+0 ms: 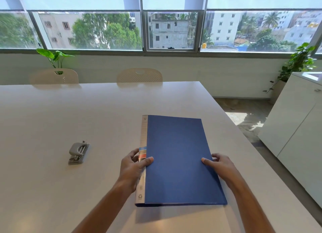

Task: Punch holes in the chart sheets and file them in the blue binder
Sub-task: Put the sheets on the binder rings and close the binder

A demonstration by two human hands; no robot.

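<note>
The blue binder (pixel 181 161) is closed, with its front edge lifted slightly off the white table (pixel 87 110). Its pale spine with coloured stripes faces left. My left hand (pixel 133 168) grips the spine side, thumb on the cover and fingers around the spine. My right hand (pixel 220 166) holds the right edge, thumb on top and fingers under it. A grey hole punch (pixel 78 152) sits on the table to the left, well apart from both hands. No chart sheets are visible.
Two cream chairs (pixel 139 75) stand at the table's far side below a wide window. The table's right edge runs close to the binder; beyond it are the floor and a white cabinet (pixel 299 128). Potted plants stand at the far left and far right.
</note>
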